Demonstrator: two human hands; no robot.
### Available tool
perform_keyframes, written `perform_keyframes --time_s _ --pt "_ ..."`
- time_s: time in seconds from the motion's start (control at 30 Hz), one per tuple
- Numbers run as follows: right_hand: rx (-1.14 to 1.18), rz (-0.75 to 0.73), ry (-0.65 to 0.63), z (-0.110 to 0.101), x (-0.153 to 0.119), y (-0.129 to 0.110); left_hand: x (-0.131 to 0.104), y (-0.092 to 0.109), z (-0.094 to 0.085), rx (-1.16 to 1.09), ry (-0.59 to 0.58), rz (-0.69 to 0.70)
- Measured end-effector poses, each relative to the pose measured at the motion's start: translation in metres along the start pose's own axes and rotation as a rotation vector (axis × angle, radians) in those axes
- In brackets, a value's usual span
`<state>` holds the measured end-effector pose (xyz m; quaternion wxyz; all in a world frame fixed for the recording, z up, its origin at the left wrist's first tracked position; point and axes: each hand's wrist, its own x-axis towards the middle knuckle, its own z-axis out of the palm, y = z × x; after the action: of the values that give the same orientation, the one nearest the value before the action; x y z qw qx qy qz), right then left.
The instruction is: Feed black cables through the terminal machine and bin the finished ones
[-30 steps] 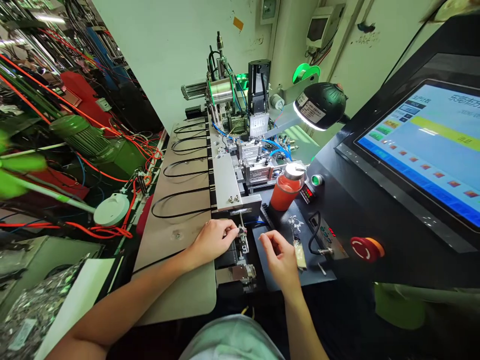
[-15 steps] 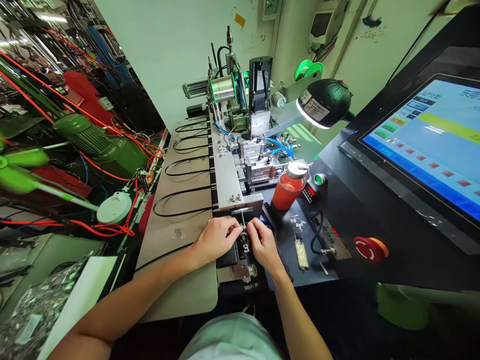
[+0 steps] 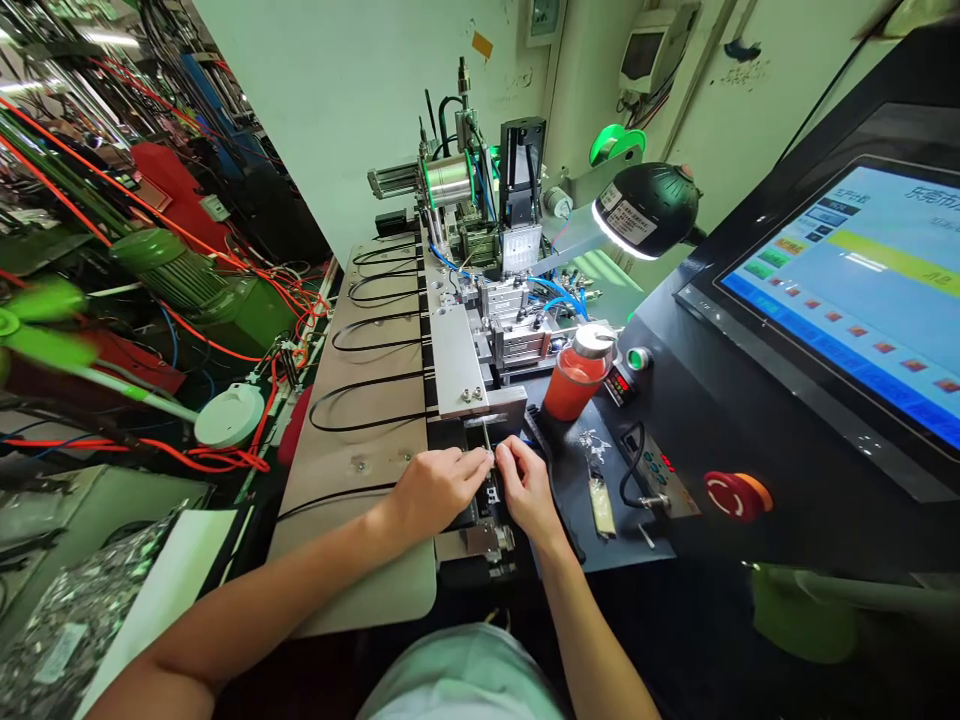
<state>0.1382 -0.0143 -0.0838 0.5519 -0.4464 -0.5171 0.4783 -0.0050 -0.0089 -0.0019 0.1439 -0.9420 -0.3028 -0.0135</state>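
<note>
My left hand [image 3: 444,488] is closed in a pinch, palm down, at the front end of the machine's feed track. A black cable [image 3: 337,497] runs across the tan plate and disappears under this hand. Opposite it, my right hand [image 3: 527,486] pinches thumb to fingers, its tips almost meeting those of my left. Whatever small piece lies between the fingertips is too small and covered to make out. Just beyond them are a thin metal rod [image 3: 486,434] and the end of the long metal cover plate [image 3: 459,360].
Several looped black cables [image 3: 367,378] lie along the tan plate [image 3: 360,600]. Right of my hands stand a red bottle [image 3: 574,385], a lamp [image 3: 649,210], a red emergency stop button [image 3: 737,496] and a touchscreen [image 3: 862,270]. A green fan [image 3: 45,325] is at far left.
My left hand has rolled over and its fingertips have moved right, closer to my right hand's. My right hand has hardly moved. The looped cables lie as before.
</note>
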Motion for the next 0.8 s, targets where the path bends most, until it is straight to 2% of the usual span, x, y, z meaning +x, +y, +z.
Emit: perform_keyframes --time_s 0.1,0.17,0.23,0.33,0.43,0.53,0.6,0.8 --pt "0.010 0.008 -0.014 0.001 0.000 0.003 0.004 -0.001 0.000 -0.017 -0.060 0.044" --pt "0.011 0.016 -0.010 0.000 0.000 0.006 0.004 -0.003 -0.001 -0.051 -0.106 0.026" --pt "-0.017 0.024 0.023 -0.004 -0.001 0.006 0.002 -0.005 -0.003 -0.148 -0.130 -0.066" --pt "-0.167 -0.004 0.085 -0.013 -0.006 0.002 -0.004 -0.010 -0.005 -0.350 -0.146 -0.309" --pt "-0.343 -0.155 0.069 -0.019 -0.010 -0.005 -0.006 -0.012 -0.006 -0.420 -0.216 -0.459" --pt "-0.441 -0.321 0.012 -0.018 -0.013 -0.009 -0.005 -0.013 -0.006 -0.396 -0.277 -0.477" --pt "-0.491 -0.364 0.018 -0.017 -0.014 -0.009 -0.004 -0.013 -0.005 -0.389 -0.292 -0.477" --pt "-0.563 -0.384 0.274 -0.032 -0.022 -0.012 -0.007 -0.012 -0.001 -0.376 -0.283 -0.465"
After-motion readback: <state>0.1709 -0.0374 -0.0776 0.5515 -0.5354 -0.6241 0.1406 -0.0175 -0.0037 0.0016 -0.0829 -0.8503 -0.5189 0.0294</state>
